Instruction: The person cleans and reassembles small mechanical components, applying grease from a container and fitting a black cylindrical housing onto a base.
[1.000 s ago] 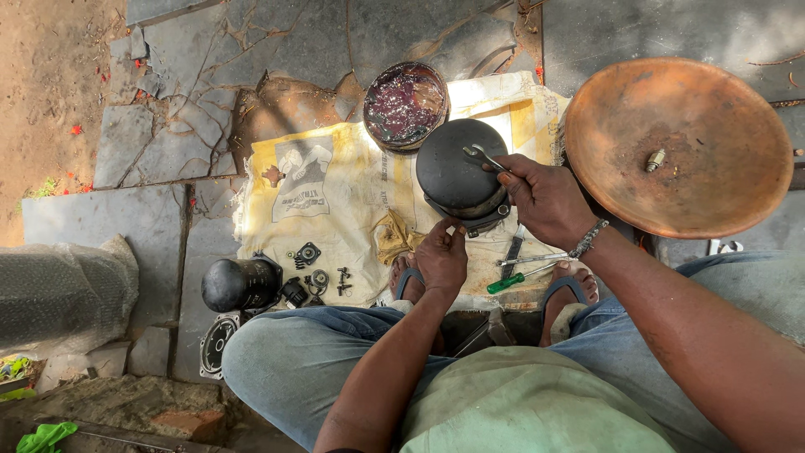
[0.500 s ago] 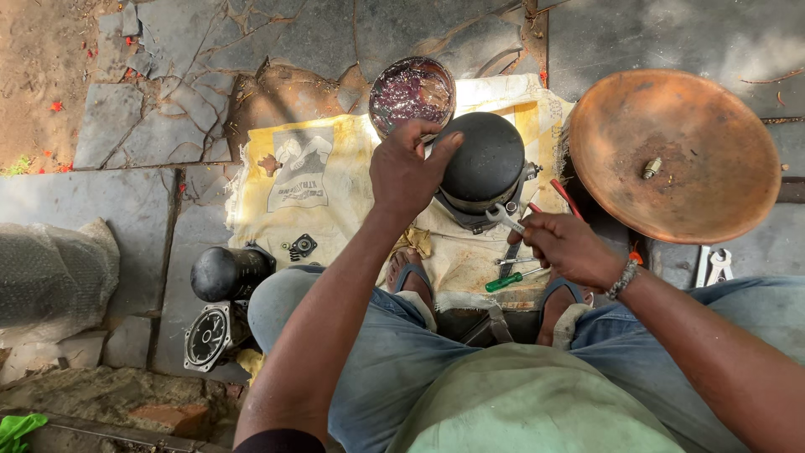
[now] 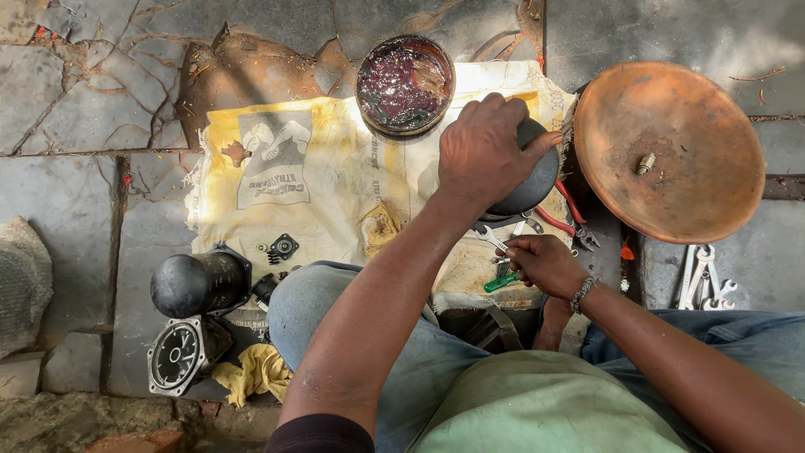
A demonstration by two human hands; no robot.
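Note:
My left hand [image 3: 485, 151] lies spread over the top of a black rounded metal housing [image 3: 533, 178], gripping it on the yellowed printed sack [image 3: 319, 184]. Below it, my right hand [image 3: 543, 262] pinches a small spanner [image 3: 490, 238] close to the housing's base, beside a green-handled screwdriver [image 3: 501, 282]. Red-handled pliers [image 3: 567, 216] stick out from under the housing on its right.
A round tin of dark grease [image 3: 405, 84] stands behind the housing. A rusty shallow dish [image 3: 671, 168] holding a small bolt sits to the right, several spanners [image 3: 703, 277] below it. A black cylinder [image 3: 199, 282], a round finned cover [image 3: 174, 355] and a yellow rag [image 3: 257, 371] lie at left.
My left hand moved up from the sack onto the top of the black housing. My right hand came down off the housing to its base with the spanner.

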